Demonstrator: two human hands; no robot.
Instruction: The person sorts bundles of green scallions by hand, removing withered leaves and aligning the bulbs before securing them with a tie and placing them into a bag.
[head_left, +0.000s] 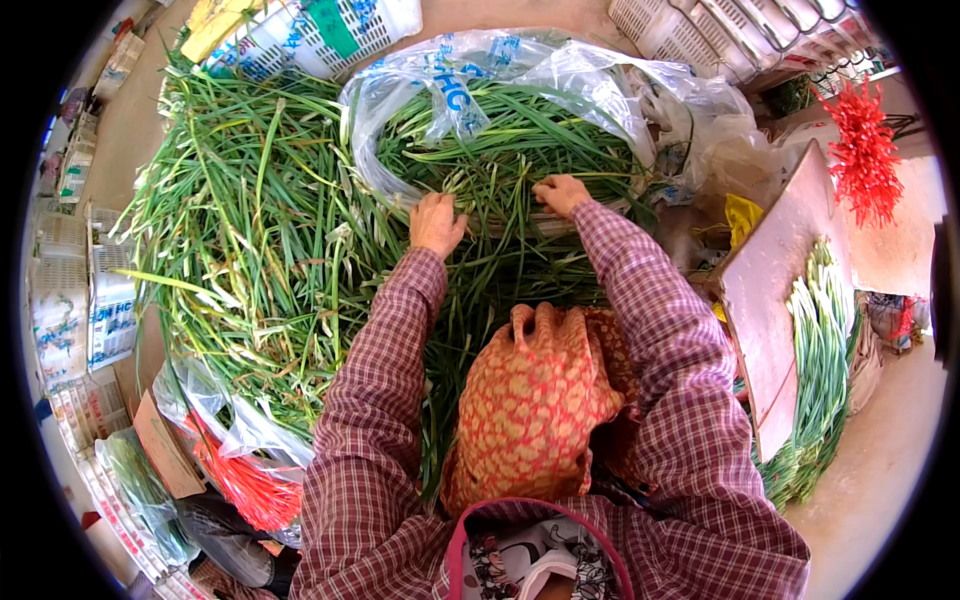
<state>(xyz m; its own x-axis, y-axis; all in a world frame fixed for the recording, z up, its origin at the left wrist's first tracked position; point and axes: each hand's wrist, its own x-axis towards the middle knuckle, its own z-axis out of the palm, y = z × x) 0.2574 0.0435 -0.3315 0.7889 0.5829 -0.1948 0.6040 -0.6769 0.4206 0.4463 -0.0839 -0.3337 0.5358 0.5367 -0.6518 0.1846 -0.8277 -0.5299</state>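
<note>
Long green leafy stalks, like garlic chives (510, 135), fill a container lined with clear plastic film (450, 90) in front of me. At the container's near edge, my left hand (437, 223) lies on the leaves with its fingers bent; whether it grips any cannot be told. My right hand (561, 195) is at the same edge further right, fingertips curled at some leaves, and its hold is unclear too. A large loose heap of similar stalks (255, 225) spreads to the left of the container, and more leaves hang below both hands.
A slanted board (780, 300) stands at right, with a neat bundle of green stalks (821, 360) on and beside it. Red ties hang at upper right (866, 154); more red strands (247, 480) lie lower left. White plastic crates (330, 37) stand beyond the heap. A person's dark-clothed leg (225, 536) shows lower left.
</note>
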